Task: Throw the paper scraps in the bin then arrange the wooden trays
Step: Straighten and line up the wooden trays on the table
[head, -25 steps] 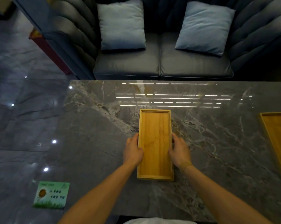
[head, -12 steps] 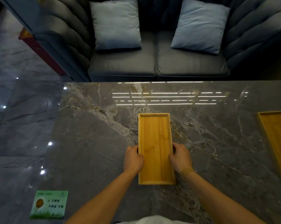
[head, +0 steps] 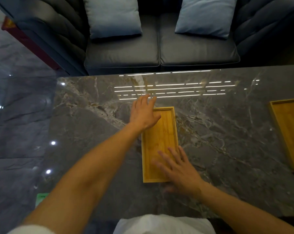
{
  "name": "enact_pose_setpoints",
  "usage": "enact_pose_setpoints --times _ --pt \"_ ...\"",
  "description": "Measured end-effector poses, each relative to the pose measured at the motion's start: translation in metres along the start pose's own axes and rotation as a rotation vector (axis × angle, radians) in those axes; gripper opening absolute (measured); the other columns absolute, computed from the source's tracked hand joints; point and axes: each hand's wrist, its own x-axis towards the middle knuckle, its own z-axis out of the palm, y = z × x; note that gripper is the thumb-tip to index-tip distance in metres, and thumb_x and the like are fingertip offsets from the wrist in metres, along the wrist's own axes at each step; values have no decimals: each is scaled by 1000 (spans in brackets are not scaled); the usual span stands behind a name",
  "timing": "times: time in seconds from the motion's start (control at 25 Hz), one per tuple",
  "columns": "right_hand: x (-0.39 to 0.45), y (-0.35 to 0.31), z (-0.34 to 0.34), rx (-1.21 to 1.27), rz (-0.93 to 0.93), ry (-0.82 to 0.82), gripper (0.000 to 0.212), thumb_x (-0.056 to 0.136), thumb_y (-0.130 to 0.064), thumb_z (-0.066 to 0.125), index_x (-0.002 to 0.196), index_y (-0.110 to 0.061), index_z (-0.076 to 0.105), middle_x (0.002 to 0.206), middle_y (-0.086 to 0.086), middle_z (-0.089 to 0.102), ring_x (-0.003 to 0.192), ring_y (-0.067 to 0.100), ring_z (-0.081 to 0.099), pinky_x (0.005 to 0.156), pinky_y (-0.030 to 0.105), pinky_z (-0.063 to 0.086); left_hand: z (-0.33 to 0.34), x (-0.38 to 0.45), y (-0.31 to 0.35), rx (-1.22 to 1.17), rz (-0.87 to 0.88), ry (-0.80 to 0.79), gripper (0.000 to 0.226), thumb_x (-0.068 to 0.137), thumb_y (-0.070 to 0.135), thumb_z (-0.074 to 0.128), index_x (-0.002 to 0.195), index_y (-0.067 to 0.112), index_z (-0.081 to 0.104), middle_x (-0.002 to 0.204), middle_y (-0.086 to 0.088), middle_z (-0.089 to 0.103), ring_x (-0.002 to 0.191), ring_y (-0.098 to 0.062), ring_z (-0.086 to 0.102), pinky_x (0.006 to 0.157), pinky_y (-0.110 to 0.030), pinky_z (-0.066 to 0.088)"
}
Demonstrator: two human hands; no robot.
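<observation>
Your narrow rectangular wooden tray lies flat, lengthwise away from you, on the grey veined marble table. Your left hand reaches over its far left corner, fingers spread and loose, gripping nothing. Your right hand lies spread over the near right corner, fingers splayed across the tray floor. A second wooden tray sits well apart at the table's right edge.

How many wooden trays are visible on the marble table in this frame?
2. One wooden tray lies in the middle of the table, partly under both hands. A second tray sits at the right edge, cut off by the frame; more could lie out of view.
</observation>
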Motion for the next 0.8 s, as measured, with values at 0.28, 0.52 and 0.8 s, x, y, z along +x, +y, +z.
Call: enact_pose_setpoints --times 0.28,0.52,0.8 --pt "6 -9 10 -38 69 8 79 87 -29 61 150 -26 14 157 14 25 139 46 28 110 69 12 11 35 12 124 30 -361 63 86 45 57 138 13 42 141 -17 46 125 -37 47 100 -49 44" --pt "5 -9 13 -53 40 -16 94 74 -40 74 149 -27 19 153 13 34 134 43 38 107 68 28 17 29 8 166 74 -281 61 81 42 62 133 13 46 135 -15 50 119 -34 50 95 -47 46" --pt "4 -7 12 -6 45 10 89 76 -59 63 148 -33 18 155 7 29 140 39 28 111 67 20 21 21 7 184 94 -289 81 82 49 61 149 20 25 153 -12 32 141 -33 28 116 -56 18"
